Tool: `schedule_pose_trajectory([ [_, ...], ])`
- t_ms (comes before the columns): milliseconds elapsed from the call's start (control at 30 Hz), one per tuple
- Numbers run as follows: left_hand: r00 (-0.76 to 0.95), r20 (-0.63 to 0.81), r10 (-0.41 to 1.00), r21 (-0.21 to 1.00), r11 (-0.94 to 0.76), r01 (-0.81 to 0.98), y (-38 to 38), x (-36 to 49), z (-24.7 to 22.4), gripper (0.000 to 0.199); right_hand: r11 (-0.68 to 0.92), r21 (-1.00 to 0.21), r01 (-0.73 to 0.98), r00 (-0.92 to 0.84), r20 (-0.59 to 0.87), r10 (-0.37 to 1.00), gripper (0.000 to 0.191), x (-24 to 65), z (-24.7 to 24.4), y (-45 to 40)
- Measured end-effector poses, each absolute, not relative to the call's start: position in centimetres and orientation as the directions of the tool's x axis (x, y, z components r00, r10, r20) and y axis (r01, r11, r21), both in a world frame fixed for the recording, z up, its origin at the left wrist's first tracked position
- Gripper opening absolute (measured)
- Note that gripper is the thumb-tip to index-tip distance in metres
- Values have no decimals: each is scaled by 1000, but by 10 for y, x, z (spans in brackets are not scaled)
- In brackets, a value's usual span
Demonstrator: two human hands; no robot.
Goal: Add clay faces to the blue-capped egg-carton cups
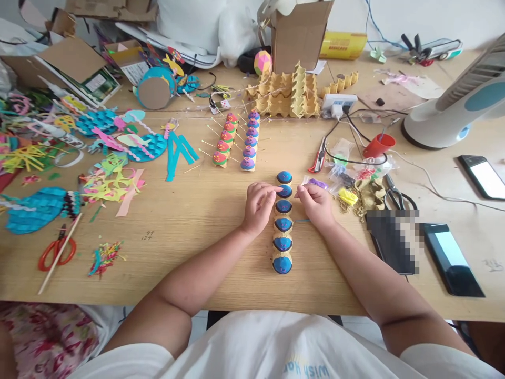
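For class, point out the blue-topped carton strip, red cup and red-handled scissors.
Blue-topped carton strip [283,225], head view: a middle blue dome.
Red cup [376,149], head view: its side wall.
Red-handled scissors [58,242], head view: where the handles meet.

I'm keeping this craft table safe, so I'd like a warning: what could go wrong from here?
The left hand has a finger at the blue-topped carton strip; pressing too hard might dent a bump.
The utility knife lies just beyond the right hand, so a careless reach could brush it; I can't tell whether its blade is out.
The nearer phone might get nudged off the table.
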State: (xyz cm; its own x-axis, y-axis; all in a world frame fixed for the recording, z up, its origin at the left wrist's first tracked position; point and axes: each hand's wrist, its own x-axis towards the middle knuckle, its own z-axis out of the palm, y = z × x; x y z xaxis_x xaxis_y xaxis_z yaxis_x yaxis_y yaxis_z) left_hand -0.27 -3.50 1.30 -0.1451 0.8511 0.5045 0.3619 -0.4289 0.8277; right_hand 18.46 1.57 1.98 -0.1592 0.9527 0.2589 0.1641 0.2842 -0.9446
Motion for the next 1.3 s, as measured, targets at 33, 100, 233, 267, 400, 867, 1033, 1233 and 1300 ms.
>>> schedule_pose_trajectory([
  [33,-146,499,854,830,-422,366,-35,-3,13,38,275,-950,147,-161,252,954,62,184,20,15],
  [100,-143,496,856,827,-417,376,-34,-3,12,39,251,-964,93,-163,234,958,59,182,21,14],
  [233,-124,523,843,803,-439,403,-34,-4,14,38,236,-966,107,-186,214,959,61,181,23,12],
  [267,-121,528,841,797,-441,412,-35,-4,14,37,237,-964,122,-185,213,959,63,181,23,13],
  [400,-121,533,838,790,-442,424,-34,-4,15,37,235,-970,71,-142,223,964,62,179,21,16],
  [867,-38,588,808,723,-504,472,-29,-4,8,31,327,-937,122,-324,274,905,69,178,28,9],
  [1033,-21,565,825,737,-493,463,-29,-4,9,33,347,-926,148,-376,272,886,69,177,33,8],
  [1233,-53,538,841,772,-465,434,-29,-3,10,35,336,-931,145,-428,247,870,69,178,33,7],
  [1300,-97,516,851,805,-442,396,-29,-4,8,35,315,-941,123,-406,242,881,70,178,31,7],
])
